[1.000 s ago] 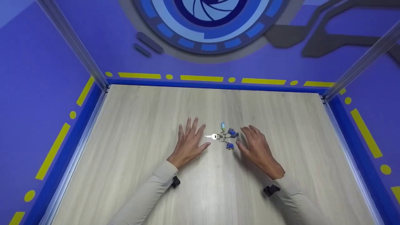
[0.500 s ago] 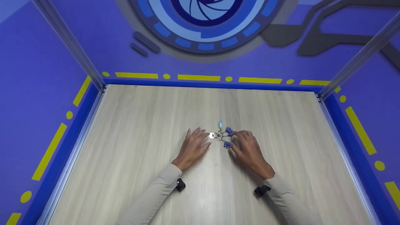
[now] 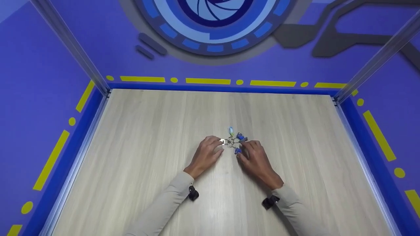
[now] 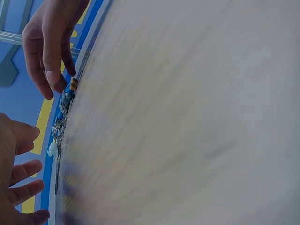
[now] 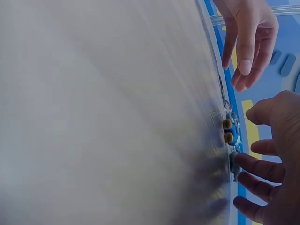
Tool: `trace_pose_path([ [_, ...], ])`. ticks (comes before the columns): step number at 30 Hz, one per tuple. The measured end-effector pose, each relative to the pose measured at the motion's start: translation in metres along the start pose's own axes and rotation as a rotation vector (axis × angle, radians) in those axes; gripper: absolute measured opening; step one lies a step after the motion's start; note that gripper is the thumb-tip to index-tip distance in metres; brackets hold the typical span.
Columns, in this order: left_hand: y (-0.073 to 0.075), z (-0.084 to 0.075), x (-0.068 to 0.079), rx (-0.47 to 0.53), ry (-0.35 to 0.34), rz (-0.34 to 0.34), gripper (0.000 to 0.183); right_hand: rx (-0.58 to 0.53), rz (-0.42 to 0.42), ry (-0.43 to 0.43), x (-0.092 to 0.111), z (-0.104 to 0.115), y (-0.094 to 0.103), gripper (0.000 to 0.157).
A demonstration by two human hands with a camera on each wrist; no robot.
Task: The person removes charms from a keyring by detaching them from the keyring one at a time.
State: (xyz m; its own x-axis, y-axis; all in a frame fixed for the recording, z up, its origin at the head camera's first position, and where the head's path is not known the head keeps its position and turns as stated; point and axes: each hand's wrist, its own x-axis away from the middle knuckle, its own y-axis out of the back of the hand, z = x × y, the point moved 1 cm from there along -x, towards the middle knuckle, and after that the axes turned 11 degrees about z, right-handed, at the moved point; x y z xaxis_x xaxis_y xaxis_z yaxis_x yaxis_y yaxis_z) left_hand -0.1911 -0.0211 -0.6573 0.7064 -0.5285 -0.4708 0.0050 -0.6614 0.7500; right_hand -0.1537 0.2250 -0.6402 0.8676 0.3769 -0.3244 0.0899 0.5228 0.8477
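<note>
A bunch of keyrings lies on the wooden table (image 3: pixel 157 124), joined by metal rings (image 3: pixel 230 142). Its silver key (image 3: pixel 223 142) points left, toward my left hand (image 3: pixel 205 154), whose bent fingertips overlap the key's tip in the head view. The left wrist view shows those fingers spread, apart from the key (image 4: pixel 57 173). A light-blue charm (image 3: pixel 231 131) points away from me. Two blue figure charms lie to the right, one farther (image 3: pixel 240 136) and one nearer (image 3: pixel 237 151). My right hand (image 3: pixel 257 160) hovers beside both, fingers loosely bent, thumb close to the nearer figure.
Blue panels with yellow dashes (image 3: pixel 208 81) wall the table at the back and sides. Metal posts (image 3: pixel 78 49) stand at the back corners. A black wrist camera (image 3: pixel 193 193) sits on the left sleeve and another (image 3: pixel 270 202) on the right one.
Both hands have moved inward toward the keyring bunch, the left to the right and the right to the left. Their fingers have gone from more spread to more bent. The bunch stays put on the table.
</note>
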Motion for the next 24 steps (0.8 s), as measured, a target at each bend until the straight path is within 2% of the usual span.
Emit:
trace_pose_path([
  [4, -0.002, -0.001, -0.003, -0.044, -0.023, 0.004, 0.02, -0.015, 0.008, -0.022, -0.002, 0.003, -0.003, 0.041],
  [7, -0.001, -0.006, -0.005, -0.076, -0.013, 0.031, 0.019, -0.005, 0.006, -0.02, -0.003, 0.005, -0.006, 0.038],
  [12, -0.005, -0.009, -0.009, -0.082, 0.053, 0.065, 0.017, 0.026, 0.002, -0.005, -0.007, 0.009, -0.013, 0.035],
  [19, -0.014, -0.006, -0.015, -0.137, 0.073, 0.02, 0.018, 0.018, -0.074, -0.038, -0.012, 0.015, -0.024, 0.027],
  [24, -0.019, -0.007, -0.018, -0.173, 0.09, 0.005, 0.014, 0.012, -0.077, -0.035, -0.015, 0.017, -0.03, 0.022],
])
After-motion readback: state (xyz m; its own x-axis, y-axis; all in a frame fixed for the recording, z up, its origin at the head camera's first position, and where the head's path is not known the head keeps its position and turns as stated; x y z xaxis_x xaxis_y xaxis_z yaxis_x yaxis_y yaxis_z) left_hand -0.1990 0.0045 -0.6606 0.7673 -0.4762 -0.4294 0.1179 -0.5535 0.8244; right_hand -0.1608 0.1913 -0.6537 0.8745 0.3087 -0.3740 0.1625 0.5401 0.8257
